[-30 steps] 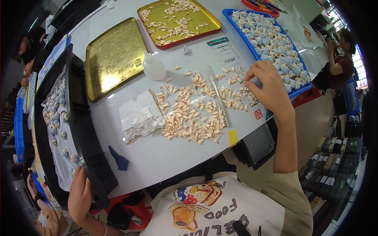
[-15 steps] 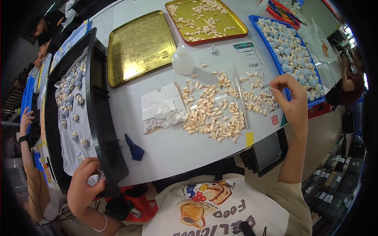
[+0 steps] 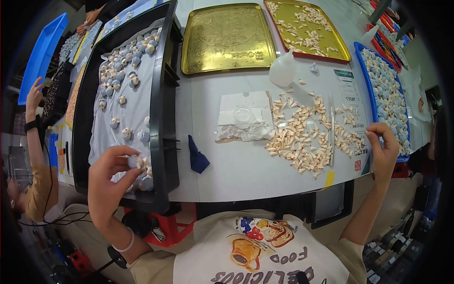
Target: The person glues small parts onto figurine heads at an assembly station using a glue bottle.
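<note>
My left hand [image 3: 108, 182] is at the near end of a black tray [image 3: 163, 123]. Its thumb and forefinger close on a small blue-and-cream figurine [image 3: 135, 162]. More such figurines [image 3: 113, 80] lie scattered on the white cloth lining [image 3: 116, 137] inside that tray. My right hand [image 3: 384, 146] hovers at the right end of a spread of small cream cone-shaped pieces [image 3: 302, 137]. Thumb and forefinger are pinched together there; what sits between them, if anything, is too small to make out.
A white squeeze bottle [image 3: 282, 70] stands behind the cones, beside a card with a small clear dish [image 3: 243, 117]. Two gold trays [image 3: 227, 40] lie at the back, one holding cones. A blue basket [image 3: 373, 104] of figurines is on the right. A dark blue cloth scrap [image 3: 197, 156] lies by the black tray.
The view has swung left, so the table appears further right. My left hand has come up over the tray's near end with a figurine in its fingers. My right hand stays pinched near the cones.
</note>
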